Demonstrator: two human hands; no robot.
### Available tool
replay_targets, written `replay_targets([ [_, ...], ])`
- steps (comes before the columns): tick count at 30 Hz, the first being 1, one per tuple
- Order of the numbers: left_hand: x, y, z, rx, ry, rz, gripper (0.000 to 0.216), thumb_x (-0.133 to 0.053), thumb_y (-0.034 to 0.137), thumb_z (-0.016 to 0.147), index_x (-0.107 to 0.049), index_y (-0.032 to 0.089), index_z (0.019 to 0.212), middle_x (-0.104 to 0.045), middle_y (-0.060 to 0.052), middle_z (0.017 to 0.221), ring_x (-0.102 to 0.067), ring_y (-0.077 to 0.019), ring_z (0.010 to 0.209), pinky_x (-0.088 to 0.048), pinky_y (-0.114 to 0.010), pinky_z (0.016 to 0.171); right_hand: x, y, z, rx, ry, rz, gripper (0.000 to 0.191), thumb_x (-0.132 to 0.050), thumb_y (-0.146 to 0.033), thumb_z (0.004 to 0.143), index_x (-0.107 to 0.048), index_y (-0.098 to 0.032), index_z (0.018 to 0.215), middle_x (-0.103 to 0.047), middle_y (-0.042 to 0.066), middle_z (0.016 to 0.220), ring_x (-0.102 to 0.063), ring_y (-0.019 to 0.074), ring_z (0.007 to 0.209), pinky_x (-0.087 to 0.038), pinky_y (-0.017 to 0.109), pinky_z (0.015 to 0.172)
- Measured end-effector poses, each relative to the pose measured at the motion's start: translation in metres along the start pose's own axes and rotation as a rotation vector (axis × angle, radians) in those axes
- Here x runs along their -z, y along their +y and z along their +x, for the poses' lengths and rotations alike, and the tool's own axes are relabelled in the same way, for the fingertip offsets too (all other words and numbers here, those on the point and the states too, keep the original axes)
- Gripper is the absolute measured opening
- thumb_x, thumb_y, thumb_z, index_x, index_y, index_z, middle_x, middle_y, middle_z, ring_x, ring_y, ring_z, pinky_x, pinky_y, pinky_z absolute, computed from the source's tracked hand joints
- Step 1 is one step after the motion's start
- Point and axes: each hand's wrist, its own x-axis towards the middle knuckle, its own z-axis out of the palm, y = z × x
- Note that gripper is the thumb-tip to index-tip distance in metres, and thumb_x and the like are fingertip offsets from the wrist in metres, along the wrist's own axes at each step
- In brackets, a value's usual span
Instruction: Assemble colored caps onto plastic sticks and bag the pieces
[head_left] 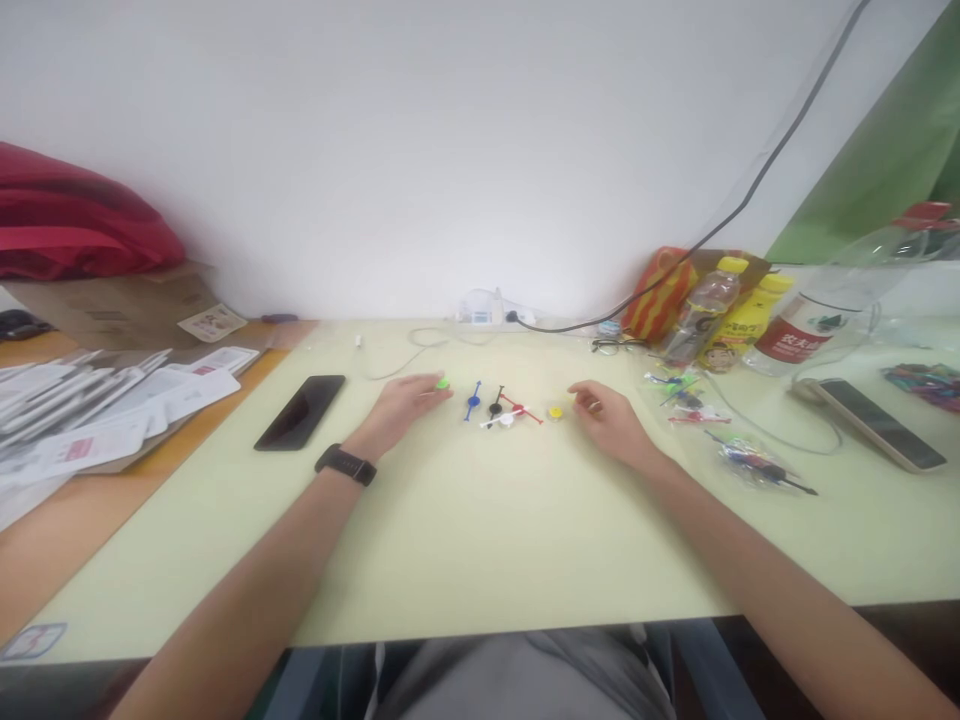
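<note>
Small plastic pieces lie in a row on the pale yellow-green table [480, 540]: a green one [442, 383], a blue one [472, 401], a black one [496, 403], a red and white pair [514, 414] and a yellow disc [555, 412]. My left hand [399, 408] rests palm down with its fingertips pinched on the green piece. A dark band [346, 465] sits on that wrist. My right hand [609, 418] lies just right of the yellow disc, fingers curled, apparently not touching it.
A black phone [300, 412] lies left of my left hand. Clear bags of coloured pieces [750, 462] sit to the right, with bottles [701, 310], a second phone [877, 424] and a cable. White packets [105, 410] are stacked at the far left.
</note>
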Motion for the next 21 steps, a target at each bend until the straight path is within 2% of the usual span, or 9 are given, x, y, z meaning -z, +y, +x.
replay_targets([
  [2,0.005,-0.007,0.003,-0.054,0.012,0.209,0.044,-0.094,0.037,0.065,-0.076,0.012,0.097,-0.077,-0.015,0.104,-0.075,-0.0293,0.102,-0.056,-0.042,0.103,0.000,-0.001,0.000,0.015,-0.003,0.011,0.026,-0.056,-0.022,0.088,-0.067,-0.021,0.111,-0.072,0.008,0.099,-0.069,0.0228,0.089,-0.057,0.039,0.080],
  [4,0.006,-0.014,0.004,-0.108,0.027,0.410,0.046,-0.093,0.042,0.065,-0.076,0.014,0.097,-0.078,-0.013,0.101,-0.075,-0.0290,0.096,-0.058,-0.042,0.096,0.000,-0.004,0.000,0.033,-0.001,0.019,0.024,-0.057,-0.022,0.087,-0.067,-0.021,0.109,-0.072,0.008,0.100,-0.069,0.0226,0.089,-0.056,0.039,0.081],
  [9,-0.001,-0.015,-0.001,-0.286,-0.057,0.738,0.037,-0.076,0.053,0.081,-0.075,0.018,0.093,-0.079,-0.010,0.099,-0.074,-0.0262,0.093,-0.057,-0.036,0.087,0.001,-0.011,-0.001,0.044,-0.014,0.018,0.013,-0.056,-0.026,0.091,-0.066,-0.021,0.097,-0.072,0.007,0.101,-0.068,0.0222,0.089,-0.054,0.037,0.080],
  [12,-0.004,-0.013,-0.004,-0.336,-0.053,0.869,0.037,-0.070,0.055,0.086,-0.075,0.019,0.095,-0.079,-0.008,0.102,-0.073,-0.0259,0.093,-0.056,-0.035,0.085,-0.001,-0.014,-0.003,0.024,-0.046,0.025,0.011,-0.052,-0.027,0.094,-0.061,-0.022,0.098,-0.071,0.006,0.100,-0.066,0.0221,0.091,-0.052,0.035,0.079],
  [16,-0.003,-0.017,-0.002,-0.416,0.095,0.988,0.042,-0.066,0.054,0.089,-0.074,0.019,0.111,-0.077,-0.009,0.111,-0.069,-0.0270,0.101,-0.053,-0.037,0.088,-0.003,-0.017,-0.006,-0.001,-0.099,0.001,0.018,-0.043,-0.030,0.099,-0.058,-0.022,0.107,-0.068,0.005,0.093,-0.063,0.0208,0.082,-0.049,0.034,0.075],
  [21,-0.006,-0.018,-0.005,-0.468,0.121,0.962,0.040,-0.051,0.050,0.100,-0.072,0.020,0.116,-0.074,-0.009,0.117,-0.067,-0.0252,0.102,-0.054,-0.037,0.085,-0.006,-0.019,-0.007,0.035,-0.173,-0.058,0.024,-0.055,-0.035,0.095,-0.065,-0.021,0.111,-0.070,0.007,0.097,-0.062,0.0218,0.084,-0.049,0.033,0.074],
])
